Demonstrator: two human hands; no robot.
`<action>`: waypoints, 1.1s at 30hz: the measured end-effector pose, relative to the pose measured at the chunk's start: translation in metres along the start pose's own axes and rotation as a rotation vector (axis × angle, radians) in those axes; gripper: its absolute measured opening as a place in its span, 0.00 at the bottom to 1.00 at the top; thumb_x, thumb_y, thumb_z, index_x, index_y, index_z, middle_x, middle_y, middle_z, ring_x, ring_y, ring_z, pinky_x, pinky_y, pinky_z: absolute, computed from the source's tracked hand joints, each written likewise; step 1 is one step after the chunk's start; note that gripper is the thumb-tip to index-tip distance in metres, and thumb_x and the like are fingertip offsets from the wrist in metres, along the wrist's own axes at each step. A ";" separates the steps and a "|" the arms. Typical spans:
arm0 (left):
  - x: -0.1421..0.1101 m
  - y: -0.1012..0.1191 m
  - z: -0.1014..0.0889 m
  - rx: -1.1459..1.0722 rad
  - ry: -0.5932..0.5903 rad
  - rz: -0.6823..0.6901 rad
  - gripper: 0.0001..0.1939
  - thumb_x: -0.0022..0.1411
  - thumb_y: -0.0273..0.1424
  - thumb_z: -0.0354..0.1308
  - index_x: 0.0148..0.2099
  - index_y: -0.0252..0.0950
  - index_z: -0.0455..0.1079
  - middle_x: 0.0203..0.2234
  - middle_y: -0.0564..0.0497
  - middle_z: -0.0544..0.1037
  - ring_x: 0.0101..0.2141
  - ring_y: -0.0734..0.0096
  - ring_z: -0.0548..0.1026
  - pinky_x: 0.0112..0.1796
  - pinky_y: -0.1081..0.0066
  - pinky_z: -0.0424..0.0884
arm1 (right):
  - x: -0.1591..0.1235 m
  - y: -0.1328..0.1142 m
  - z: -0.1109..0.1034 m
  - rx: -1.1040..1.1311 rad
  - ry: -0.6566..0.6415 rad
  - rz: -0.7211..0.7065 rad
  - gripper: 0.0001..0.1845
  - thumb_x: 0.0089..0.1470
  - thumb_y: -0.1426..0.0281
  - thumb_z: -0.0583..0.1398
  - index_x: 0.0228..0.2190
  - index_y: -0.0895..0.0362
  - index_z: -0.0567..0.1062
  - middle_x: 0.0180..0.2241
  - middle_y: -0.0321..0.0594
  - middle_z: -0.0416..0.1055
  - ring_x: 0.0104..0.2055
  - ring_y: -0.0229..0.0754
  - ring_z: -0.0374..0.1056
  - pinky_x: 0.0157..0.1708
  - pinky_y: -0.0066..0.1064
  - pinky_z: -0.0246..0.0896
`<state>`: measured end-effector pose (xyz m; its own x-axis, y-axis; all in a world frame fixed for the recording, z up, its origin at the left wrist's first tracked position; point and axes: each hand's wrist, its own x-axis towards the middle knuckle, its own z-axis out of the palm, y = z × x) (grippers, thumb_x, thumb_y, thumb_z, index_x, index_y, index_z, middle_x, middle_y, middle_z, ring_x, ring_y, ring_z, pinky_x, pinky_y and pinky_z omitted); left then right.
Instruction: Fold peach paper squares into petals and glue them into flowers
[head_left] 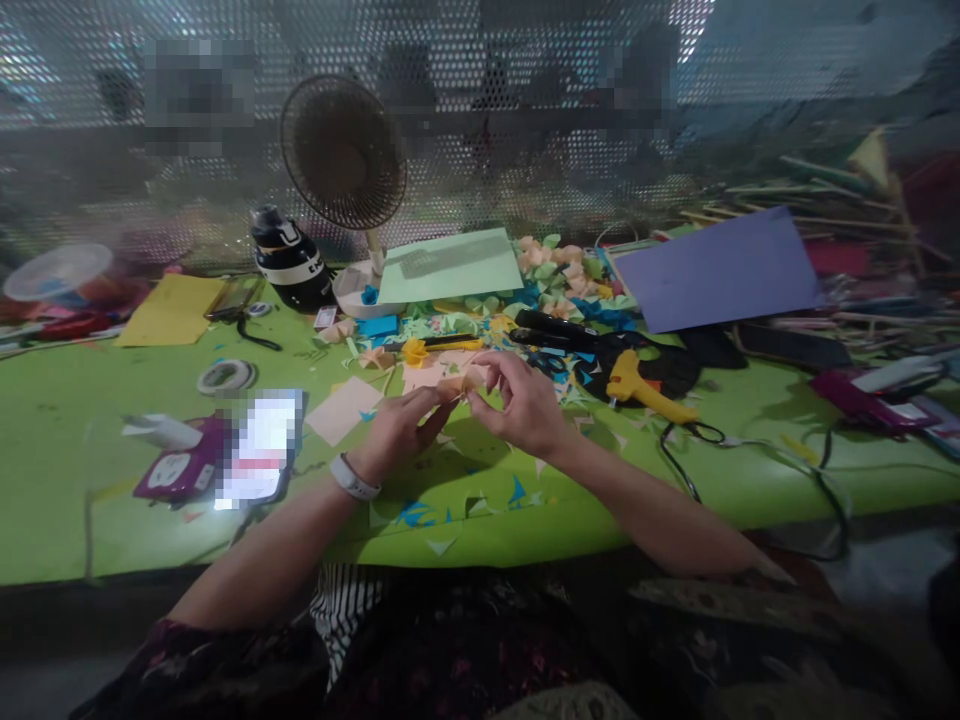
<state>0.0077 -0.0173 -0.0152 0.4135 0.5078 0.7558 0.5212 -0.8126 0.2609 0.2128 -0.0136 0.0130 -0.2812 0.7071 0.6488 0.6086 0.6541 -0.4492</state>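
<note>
Between my two hands is a small peach paper piece (459,384), folded or curled, held just above the table. My left hand (401,425), with a pale band on the wrist, is closed on its left side. The fingers of my right hand (521,405) pinch its right end. Just behind it lie a yellow paper flower (417,351) and more peach paper. A flat peach square (345,410) rests left of my left hand. Blue and pale paper scraps (416,514) are strewn on the green table in front of my hands.
A yellow glue gun (649,390) with a cable lies to the right. Behind stand a fan (345,155) and a black bottle (292,262). Green (454,268) and purple sheets (724,270) lie near a flower pile (562,275). A lit phone (262,450) sits at left.
</note>
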 end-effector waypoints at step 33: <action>0.000 -0.024 -0.002 -0.124 0.077 -0.089 0.09 0.63 0.25 0.58 0.46 0.35 0.75 0.39 0.45 0.84 0.37 0.69 0.82 0.39 0.71 0.79 | 0.015 0.016 0.004 0.398 -0.224 0.396 0.10 0.53 0.62 0.57 0.29 0.56 0.73 0.28 0.38 0.73 0.26 0.38 0.66 0.27 0.31 0.62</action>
<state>-0.0057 0.0018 -0.0201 0.3087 0.5601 0.7687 0.4550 -0.7967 0.3978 0.2160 0.0086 0.0130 -0.2656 0.9284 0.2599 0.3867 0.3495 -0.8534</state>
